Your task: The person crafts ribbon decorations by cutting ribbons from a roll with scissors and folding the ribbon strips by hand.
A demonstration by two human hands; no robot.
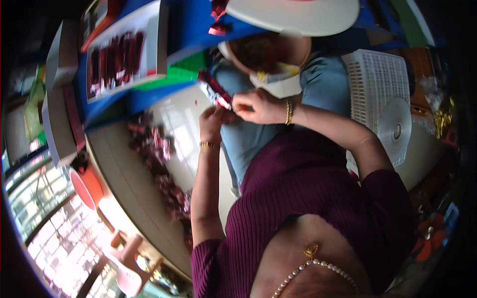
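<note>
A dark red and silver foil wrapper [214, 92] slants up from between my two hands, above my knee. My left hand [210, 122] is closed at its lower end, fingers pinched together. Touching the same end from the other side, my right hand [259, 106] is closed too, its fingers curled in. Whether anything is inside the wrapper cannot be made out. Just beyond my hands, a round tan bowl [304, 52] with dark, blurred contents sits between my knees.
A white box [158, 64] of dark red wrapped sticks stands on the blue surface at upper left. Many red wrappers [171, 191] lie on the floor at left. A white plastic basket [380, 74] is at my right, and a white round lid-like object [293, 15] is ahead.
</note>
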